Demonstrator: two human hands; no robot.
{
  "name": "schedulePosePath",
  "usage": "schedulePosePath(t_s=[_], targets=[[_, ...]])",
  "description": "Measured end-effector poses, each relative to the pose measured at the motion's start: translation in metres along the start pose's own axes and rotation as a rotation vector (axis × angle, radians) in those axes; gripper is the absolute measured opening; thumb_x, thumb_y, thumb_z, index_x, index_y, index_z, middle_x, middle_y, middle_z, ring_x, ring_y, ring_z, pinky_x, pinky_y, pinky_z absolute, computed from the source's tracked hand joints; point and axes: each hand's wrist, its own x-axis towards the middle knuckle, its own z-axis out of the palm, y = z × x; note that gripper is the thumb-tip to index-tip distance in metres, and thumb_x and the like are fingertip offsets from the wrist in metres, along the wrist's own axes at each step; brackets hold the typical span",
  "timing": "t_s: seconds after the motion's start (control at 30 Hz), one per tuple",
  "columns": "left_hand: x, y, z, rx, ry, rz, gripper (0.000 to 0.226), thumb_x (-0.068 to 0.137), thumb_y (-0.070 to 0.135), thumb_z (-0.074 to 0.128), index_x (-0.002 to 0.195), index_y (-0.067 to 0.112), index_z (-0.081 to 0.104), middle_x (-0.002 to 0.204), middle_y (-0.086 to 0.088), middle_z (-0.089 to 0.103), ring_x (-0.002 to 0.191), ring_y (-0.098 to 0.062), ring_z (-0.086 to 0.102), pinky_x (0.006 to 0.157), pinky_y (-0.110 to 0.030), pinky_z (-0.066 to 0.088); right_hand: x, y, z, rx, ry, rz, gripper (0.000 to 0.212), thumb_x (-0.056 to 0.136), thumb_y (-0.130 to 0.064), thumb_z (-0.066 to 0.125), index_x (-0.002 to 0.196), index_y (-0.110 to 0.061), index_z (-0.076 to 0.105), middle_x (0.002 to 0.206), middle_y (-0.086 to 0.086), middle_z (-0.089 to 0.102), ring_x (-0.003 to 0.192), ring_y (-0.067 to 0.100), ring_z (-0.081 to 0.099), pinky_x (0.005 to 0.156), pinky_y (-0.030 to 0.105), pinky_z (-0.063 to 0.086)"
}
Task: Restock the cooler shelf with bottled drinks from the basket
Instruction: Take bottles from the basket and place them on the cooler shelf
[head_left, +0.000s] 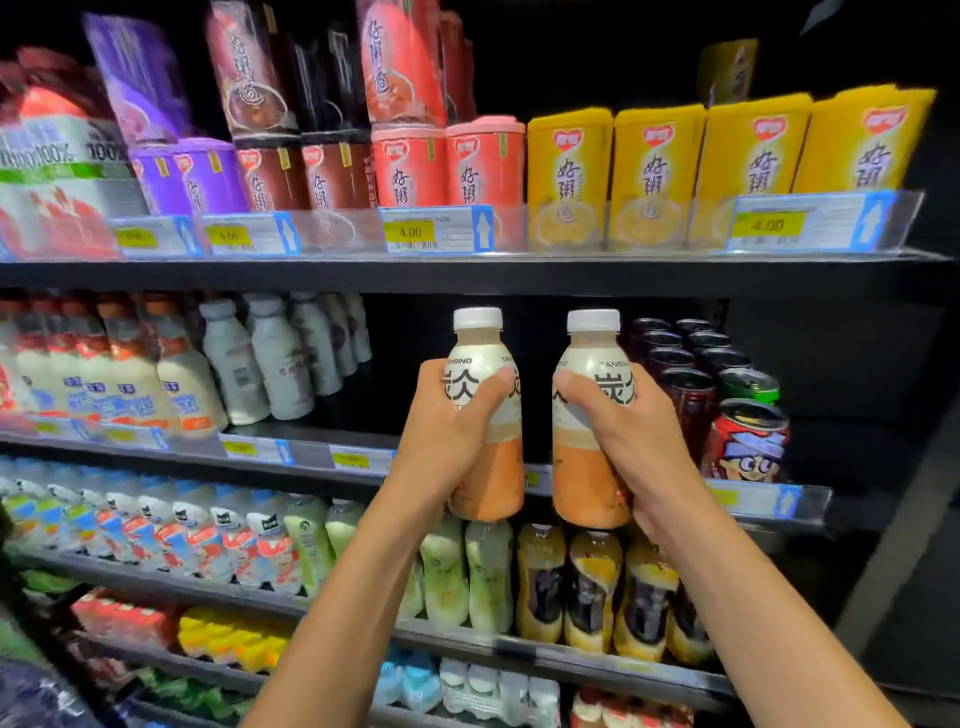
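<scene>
Bottles held upright before the cooler shelf (363, 457).
Left hand (441, 431) grips left bottle (485, 415); right hand (631, 431) grips right bottle (587, 415), beside the cans (748, 441).

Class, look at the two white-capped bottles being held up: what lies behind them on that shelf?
Behind the left bottle and right bottle is a dark, unlit gap between the white bottles and dark cans. No products show there; the bottles and both hands cover the shelf floor.
</scene>
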Motion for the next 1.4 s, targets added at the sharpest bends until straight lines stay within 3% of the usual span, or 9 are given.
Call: schedulePosePath(t_s=[0.1,0.23,0.37,0.53,0.77,1.0,1.2,1.3,1.4], targets=[[0.026,-0.008,-0.002,-0.029,-0.046,-0.018,0.046,0.086,0.045,0.069,0.112,0.010,0.052,0.093,0.002,0.064,0.067,0.004,0.063,0.056,-0.015,0.046,0.025,0.001,0.009,0.009,-0.035,0.046,0.043,0.076,-0.043,0.079,0.106,-0.015,0.067,0.094,0.005,0.075,0.081,0.021,0.073,0.064,0.032,0.056],[0.055,-0.014,-0.002,-0.054,-0.051,-0.088,0.043,0.084,0.048,0.070,0.104,0.012,0.059,0.094,0.002,0.068,0.075,-0.005,0.067,0.060,-0.023,0.048,0.052,0.007,0.015,0.007,-0.046,0.102,0.028,0.080,-0.039,0.076,0.071,-0.014,0.066,0.061,-0.001,0.064,0.055,0.014,0.060,0.049,0.024,0.046],[0.081,-0.022,0.005,-0.112,-0.088,-0.122,0.022,0.084,0.038,0.069,0.074,0.020,0.062,0.066,0.007,0.065,0.060,-0.008,0.061,0.055,-0.021,0.046,0.078,0.017,0.023,0.046,0.024,0.170,0.024,0.076,-0.037,0.078,0.082,-0.015,0.072,0.068,-0.003,0.073,0.062,0.014,0.068,0.053,0.023,0.050],[0.117,-0.037,0.020,-0.168,-0.045,-0.238,0.046,0.060,0.057,0.074,0.095,0.032,0.056,0.094,-0.001,0.073,0.084,-0.022,0.071,0.081,-0.046,0.060,0.120,0.037,0.042,0.077,0.119,0.078,0.049,0.064,-0.038,0.085,0.109,-0.020,0.072,0.094,0.001,0.077,0.085,0.020,0.074,0.073,0.036,0.060],[0.166,-0.068,0.031,-0.156,-0.103,-0.207,0.048,0.080,0.042,0.071,0.115,0.020,0.047,0.103,-0.003,0.067,0.091,-0.017,0.067,0.082,-0.039,0.057,0.169,0.075,0.044,-0.016,0.045,0.041,0.047,0.073,-0.037,0.081,0.113,-0.019,0.066,0.096,-0.001,0.076,0.083,0.013,0.073,0.069,0.031,0.056],[0.199,-0.106,0.040,-0.058,-0.097,-0.067,0.047,0.090,0.034,0.068,0.118,0.014,0.037,0.099,0.005,0.056,0.085,-0.004,0.059,0.067,-0.019,0.047,0.205,0.099,0.039,-0.120,0.015,0.044,0.072,0.057,-0.042,0.089,0.117,-0.011,0.064,0.105,0.006,0.075,0.093,0.021,0.073,0.086,0.043,0.059],[0.226,-0.124,0.044,0.182,-0.209,0.061,0.056,0.091,0.044,0.065,0.122,0.011,0.032,0.111,-0.003,0.057,0.102,-0.020,0.062,0.089,-0.036,0.052,0.228,0.105,0.032,-0.281,-0.074,-0.010,0.032,0.072,-0.022,0.085,0.100,-0.017,0.070,0.101,0.006,0.073,0.096,0.020,0.070,0.092,0.043,0.056],[0.235,-0.128,0.043,0.206,-0.234,0.057,0.070,0.081,0.058,0.065,0.125,0.014,0.033,0.118,-0.006,0.059,0.104,-0.024,0.064,0.085,-0.048,0.057,0.237,0.107,0.034,-0.471,-0.073,-0.028,0.057,0.071,-0.042,0.083,0.118,-0.016,0.065,0.110,0.003,0.072,0.098,0.016,0.069,0.086,0.034,0.057],[0.244,-0.132,0.044,0.207,-0.242,0.038,0.082,0.069,0.072,0.064,0.125,0.019,0.038,0.123,-0.008,0.057,0.108,-0.023,0.062,0.081,-0.046,0.060,0.247,0.109,0.037,-0.584,-0.031,0.023,0.078,0.062,-0.055,0.083,0.127,-0.020,0.056,0.112,-0.004,0.068,0.099,0.012,0.066,0.082,0.033,0.057]])
